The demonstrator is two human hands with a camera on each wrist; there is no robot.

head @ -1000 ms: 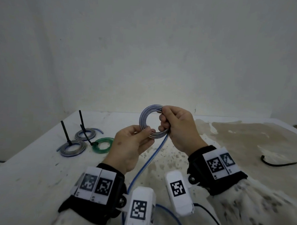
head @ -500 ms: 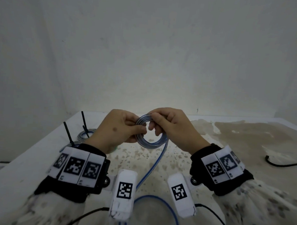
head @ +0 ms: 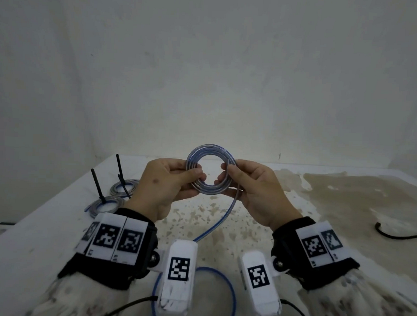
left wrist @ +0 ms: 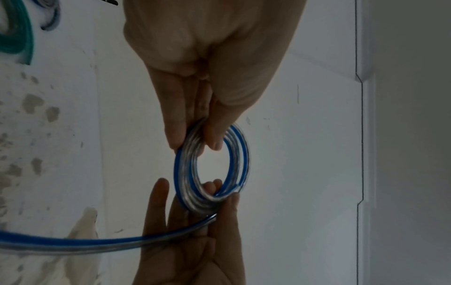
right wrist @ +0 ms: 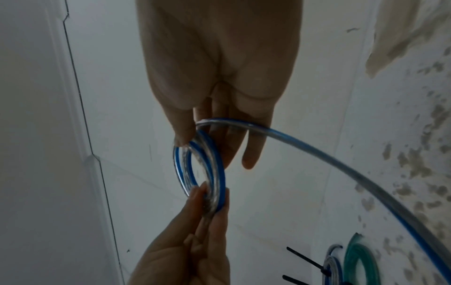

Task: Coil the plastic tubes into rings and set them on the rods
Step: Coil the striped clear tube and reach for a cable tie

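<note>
A clear tube with a blue stripe is wound into a ring held upright above the table. My left hand pinches the ring's left side between thumb and fingers. My right hand pinches its right side. The loose tail drops from under my right fingers to the table and loops near me. Two black rods stand at the far left, each with a coiled ring round its base.
A green coil lies beside the rods, hidden behind my left hand in the head view. A black cable lies at the table's right. The table is white and stained, with a wall close behind it.
The ring has turned to face me and sits a little higher. My left hand shifted from above the ring to its left side, and the right hand moved to its right side.
</note>
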